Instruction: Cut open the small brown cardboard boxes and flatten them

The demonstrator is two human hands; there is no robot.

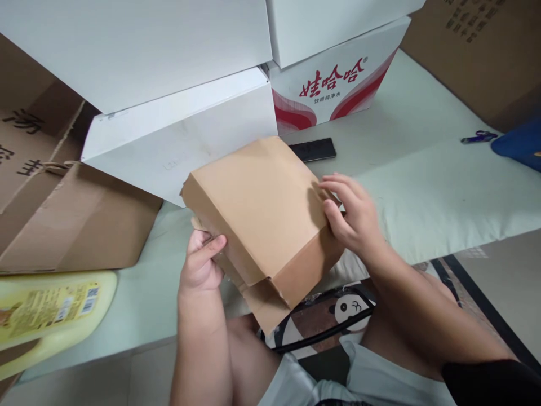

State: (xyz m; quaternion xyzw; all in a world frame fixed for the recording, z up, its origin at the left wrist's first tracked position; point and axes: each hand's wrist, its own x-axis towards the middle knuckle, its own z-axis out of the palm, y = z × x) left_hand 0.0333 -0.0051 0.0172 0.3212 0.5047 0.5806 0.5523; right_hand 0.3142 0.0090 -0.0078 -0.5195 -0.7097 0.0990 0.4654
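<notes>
A small brown cardboard box [257,208] is held tilted above my lap, at the near edge of the cloth-covered table. My left hand [203,260] grips its left side, thumb on the outer wall and fingers behind a flap. A loose flap [268,310] hangs from its lower corner. At the right edge of the box, my right hand [350,211] has its thumb and fingers bent around a folded corner. Part of that corner is hidden by the fingers. The inside of the box does not show.
White cartons [181,141] and a red-and-white carton [333,84] stand behind. A black phone [315,149] lies before them. Brown cartons [76,220] and a yellow bottle [54,310] are at left. Purple-handled scissors [479,137] lie right, near a blue object [519,144].
</notes>
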